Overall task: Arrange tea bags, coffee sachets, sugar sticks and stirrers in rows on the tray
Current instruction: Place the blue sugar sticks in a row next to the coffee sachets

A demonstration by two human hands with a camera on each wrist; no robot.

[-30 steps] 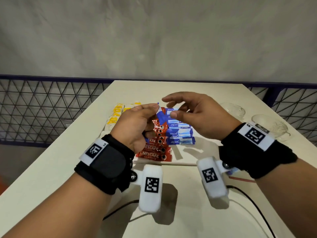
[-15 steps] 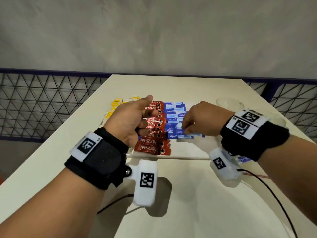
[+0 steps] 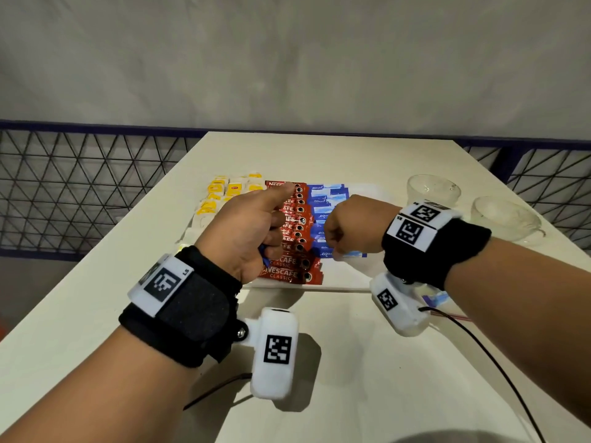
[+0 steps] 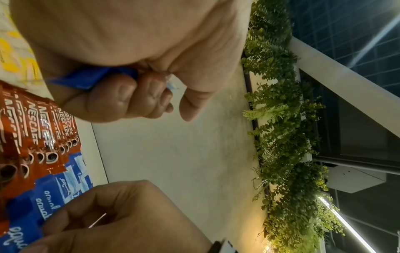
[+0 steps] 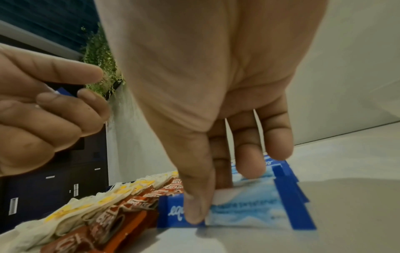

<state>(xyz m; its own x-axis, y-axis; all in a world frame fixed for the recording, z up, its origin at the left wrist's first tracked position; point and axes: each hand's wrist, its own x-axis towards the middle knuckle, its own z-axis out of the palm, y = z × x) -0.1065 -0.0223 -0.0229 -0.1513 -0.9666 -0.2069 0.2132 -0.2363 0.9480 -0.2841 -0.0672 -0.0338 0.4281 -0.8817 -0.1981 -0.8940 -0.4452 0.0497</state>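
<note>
Since a second ago, when both hands were raised together over the tray, the right hand (image 3: 347, 223) has come down onto the nearest blue sugar sachet (image 5: 242, 212), pinching it between thumb and fingers at the front of the blue row. Left hand (image 3: 246, 231) stays above the red Nescafe sachets (image 3: 295, 238), forefinger out, other fingers curled round spare blue sachets (image 4: 90, 77). Yellow tea bags (image 3: 224, 191) line the white tray (image 3: 348, 279) on the left.

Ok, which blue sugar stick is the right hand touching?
The nearest one in the blue row, at the tray's front; the right hand pinches it there.
</note>
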